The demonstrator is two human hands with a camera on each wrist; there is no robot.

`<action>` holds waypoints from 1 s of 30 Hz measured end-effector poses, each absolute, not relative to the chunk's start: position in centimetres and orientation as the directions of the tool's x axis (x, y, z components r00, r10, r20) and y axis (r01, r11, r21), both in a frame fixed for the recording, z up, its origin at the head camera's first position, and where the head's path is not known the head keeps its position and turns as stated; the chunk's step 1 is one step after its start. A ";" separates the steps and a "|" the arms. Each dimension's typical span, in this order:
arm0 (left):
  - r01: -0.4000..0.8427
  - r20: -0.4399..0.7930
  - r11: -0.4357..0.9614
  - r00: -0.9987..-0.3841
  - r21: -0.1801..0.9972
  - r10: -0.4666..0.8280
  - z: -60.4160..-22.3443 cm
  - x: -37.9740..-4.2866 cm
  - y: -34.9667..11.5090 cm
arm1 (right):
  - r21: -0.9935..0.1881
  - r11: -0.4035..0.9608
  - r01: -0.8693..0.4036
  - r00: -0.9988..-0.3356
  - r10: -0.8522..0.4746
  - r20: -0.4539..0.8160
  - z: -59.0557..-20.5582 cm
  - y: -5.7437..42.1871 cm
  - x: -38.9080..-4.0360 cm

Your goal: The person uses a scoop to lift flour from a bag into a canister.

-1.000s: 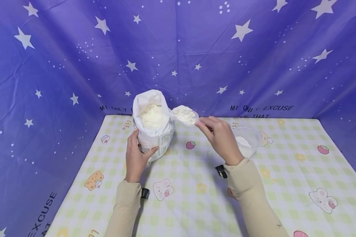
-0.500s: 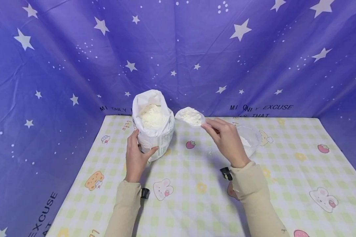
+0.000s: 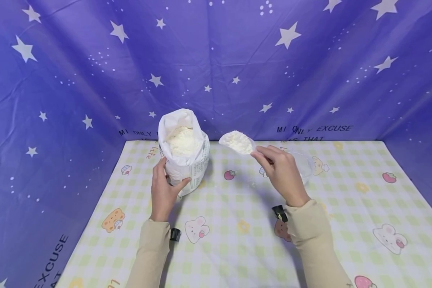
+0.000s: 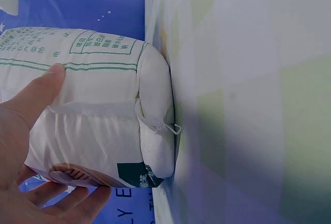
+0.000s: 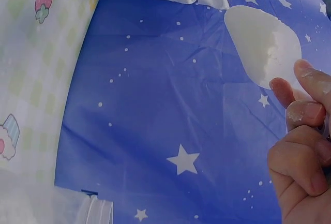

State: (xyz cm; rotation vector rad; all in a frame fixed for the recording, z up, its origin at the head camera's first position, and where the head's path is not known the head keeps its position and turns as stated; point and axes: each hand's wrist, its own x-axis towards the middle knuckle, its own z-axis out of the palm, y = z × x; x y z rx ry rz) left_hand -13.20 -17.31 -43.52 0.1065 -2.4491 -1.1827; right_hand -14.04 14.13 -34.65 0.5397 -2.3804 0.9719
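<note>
An upright white bag (image 3: pixel 196 170) with green print, its top open, holds pale flour-like powder (image 3: pixel 181 141). My left hand (image 3: pixel 164 196) grips the bag's near left side, thumb on the front and fingers around the other side, as the left wrist view also shows. To the right of the bag, above the table, my right hand (image 3: pixel 284 174) pinches the handle of a translucent scoop (image 5: pixel 258 43) heaped with powder. The handle is mostly hidden by the fingers. Some powder clings to the right fingertips (image 5: pixel 302 111). Partly behind the right hand stands a clear plastic tub (image 3: pixel 307 160).
A checked tablecloth (image 3: pixel 216 256) with cartoon prints covers the table. Specks of powder lie on it between bag and tub. A blue star-patterned curtain (image 3: pixel 216 60) hangs close behind the table's far edge and along both sides.
My right hand has moved right with the loaded scoop, away from the bag's mouth, and now covers more of the tub. The left hand and the bag have stayed in place.
</note>
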 end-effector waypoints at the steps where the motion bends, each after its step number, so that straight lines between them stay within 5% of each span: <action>1: 0.109 0.332 0.634 -0.911 0.765 -0.244 -43.5 -13.2 -17.3 | -0.526 0.667 -0.528 -0.792 -0.164 0.587 -34.6 14.2 -14.0; 30: 0.101 0.323 0.632 -0.914 0.768 -0.246 -43.6 -13.2 -17.3 | -0.530 0.714 -0.458 -0.791 -0.055 0.609 -35.6 17.8 -12.4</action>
